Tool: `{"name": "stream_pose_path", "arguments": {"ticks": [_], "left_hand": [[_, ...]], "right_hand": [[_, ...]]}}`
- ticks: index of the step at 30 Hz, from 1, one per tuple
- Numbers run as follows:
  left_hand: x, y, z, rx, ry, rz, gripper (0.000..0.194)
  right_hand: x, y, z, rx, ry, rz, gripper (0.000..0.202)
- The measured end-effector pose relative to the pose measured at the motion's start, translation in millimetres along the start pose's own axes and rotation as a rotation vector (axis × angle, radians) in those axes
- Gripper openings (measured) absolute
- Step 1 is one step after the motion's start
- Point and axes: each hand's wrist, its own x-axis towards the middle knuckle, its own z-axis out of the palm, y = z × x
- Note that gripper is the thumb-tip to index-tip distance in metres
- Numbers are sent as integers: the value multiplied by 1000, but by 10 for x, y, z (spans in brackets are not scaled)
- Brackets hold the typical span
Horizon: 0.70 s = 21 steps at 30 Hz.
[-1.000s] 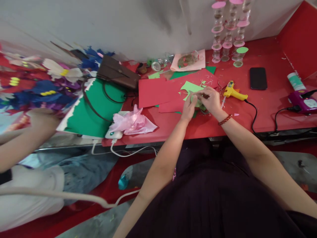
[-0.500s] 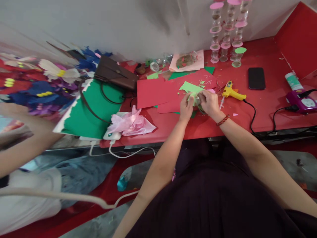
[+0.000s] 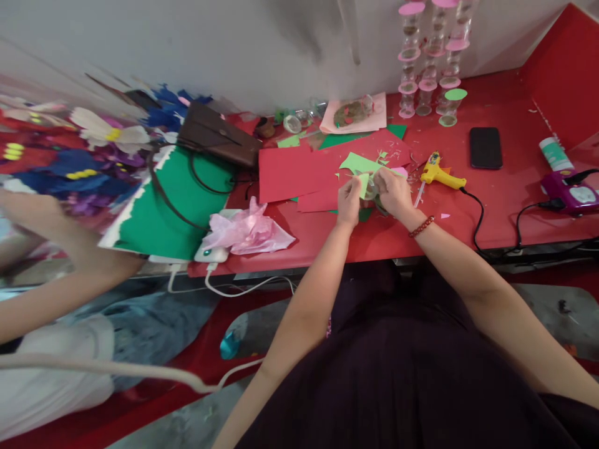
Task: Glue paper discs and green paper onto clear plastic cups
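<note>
Head view, read left to right: at far left I note a co-worker's hand [image 3: 35,212], blurred, near paper butterflies [image 3: 110,132]. Next, a green sheet [image 3: 182,209] with a brown bag [image 3: 219,136] over its upper edge, then pink wrap [image 3: 248,229] on the red table [image 3: 306,240]. Past the red paper [image 3: 286,174], my left hand [image 3: 349,201] pinches a small light-green piece [image 3: 364,184] between thumb and fingers, just beside a see-through item [image 3: 370,189]. My right hand [image 3: 394,192] has curled fingers at that item; their exact grip I cannot tell. Farther right: yellow glue gun [image 3: 440,174], black phone [image 3: 485,148].
</note>
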Motion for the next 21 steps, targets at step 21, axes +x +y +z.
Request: {"name": "stream_pose_path", "arguments": {"ticks": [21], "left_hand": [[-28, 110, 11, -22, 37, -120, 81]], "right_hand": [[35, 40, 35, 501, -118, -18, 13]]}}
